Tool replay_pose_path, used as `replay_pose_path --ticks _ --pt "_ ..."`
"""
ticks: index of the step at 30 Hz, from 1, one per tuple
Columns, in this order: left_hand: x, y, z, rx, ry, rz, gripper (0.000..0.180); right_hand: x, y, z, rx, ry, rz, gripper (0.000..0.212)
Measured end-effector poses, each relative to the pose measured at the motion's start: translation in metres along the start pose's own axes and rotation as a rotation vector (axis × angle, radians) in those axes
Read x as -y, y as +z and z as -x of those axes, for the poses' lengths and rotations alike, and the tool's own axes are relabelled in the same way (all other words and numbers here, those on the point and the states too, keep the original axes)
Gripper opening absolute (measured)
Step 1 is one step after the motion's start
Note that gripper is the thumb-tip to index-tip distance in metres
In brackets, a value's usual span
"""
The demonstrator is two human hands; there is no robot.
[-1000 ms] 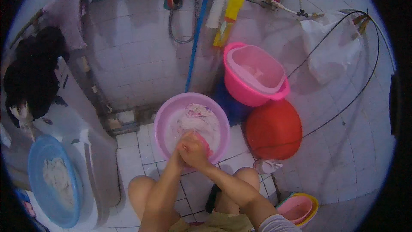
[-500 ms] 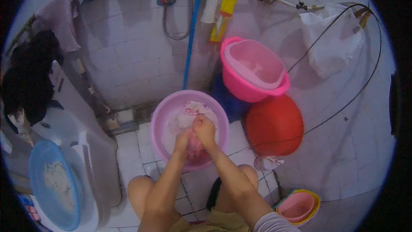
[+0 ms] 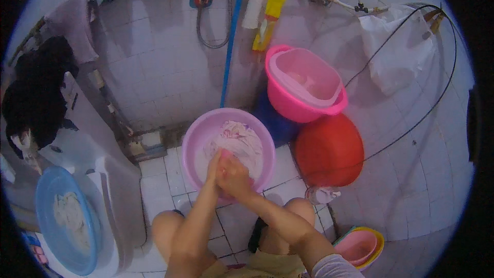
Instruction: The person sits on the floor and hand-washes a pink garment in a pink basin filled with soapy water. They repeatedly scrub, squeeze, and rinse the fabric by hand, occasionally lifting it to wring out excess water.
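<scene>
On the floor between my knees stands a lilac basin (image 3: 187,146), with wet white cloth (image 3: 243,141) marked in pink and purple lying inside it. My left hand (image 3: 214,169) and my right hand (image 3: 234,177) are pressed together over the basin's near half. Both are closed around a bunched pink cloth (image 3: 225,153); only a little of it shows above the fingers. My right hand lies across the left, hiding most of the left fingers.
A blue basin (image 3: 45,216) with pale cloth sits on a white appliance (image 3: 121,195) at left. To the right, pink basins (image 3: 280,95) rest above a blue container (image 3: 278,131), beside a red basin (image 3: 329,149). A blue pole (image 3: 229,56) leans on the wall.
My hands have come closer together and shifted slightly left and nearer. The pink cloth that hung between them is now bunched up inside them.
</scene>
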State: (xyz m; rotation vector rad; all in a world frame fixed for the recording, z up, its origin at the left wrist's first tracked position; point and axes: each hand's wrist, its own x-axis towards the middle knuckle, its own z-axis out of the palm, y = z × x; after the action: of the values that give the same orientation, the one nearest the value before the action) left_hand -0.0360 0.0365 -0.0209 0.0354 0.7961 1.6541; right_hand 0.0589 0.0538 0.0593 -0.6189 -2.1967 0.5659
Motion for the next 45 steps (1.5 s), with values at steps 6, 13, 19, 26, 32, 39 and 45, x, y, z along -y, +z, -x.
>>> replay_pose_path --ticks 6,13,19,26,32,39,45 --pt "-0.009 0.030 0.016 -0.095 0.311 -0.284 0.023 -0.029 0.005 -0.032 -0.007 0.230 0.063 0.010" --pt "-0.045 0.059 0.047 -0.214 0.347 -0.628 0.036 -0.076 -0.023 -0.038 -0.079 0.316 -0.138 0.012" --pt "-0.057 0.047 0.051 -0.323 0.717 -1.073 0.030 -0.085 -0.056 -0.030 0.008 0.881 -1.180 0.019" --pt "-0.059 0.030 0.040 -0.224 0.547 -0.575 0.023 -0.071 -0.067 -0.017 0.694 0.999 -1.197 0.041" --pt "-0.081 0.065 0.057 0.006 0.465 -0.197 0.017 -0.099 -0.060 -0.010 0.880 0.686 -0.740 0.047" --pt "-0.113 0.079 0.062 0.072 0.409 -0.219 0.019 -0.085 -0.089 -0.035 0.623 0.486 -0.356 0.033" --pt "-0.102 0.082 0.065 0.016 0.152 -0.315 0.046 -0.069 -0.094 -0.047 0.272 0.311 -0.844 0.029"
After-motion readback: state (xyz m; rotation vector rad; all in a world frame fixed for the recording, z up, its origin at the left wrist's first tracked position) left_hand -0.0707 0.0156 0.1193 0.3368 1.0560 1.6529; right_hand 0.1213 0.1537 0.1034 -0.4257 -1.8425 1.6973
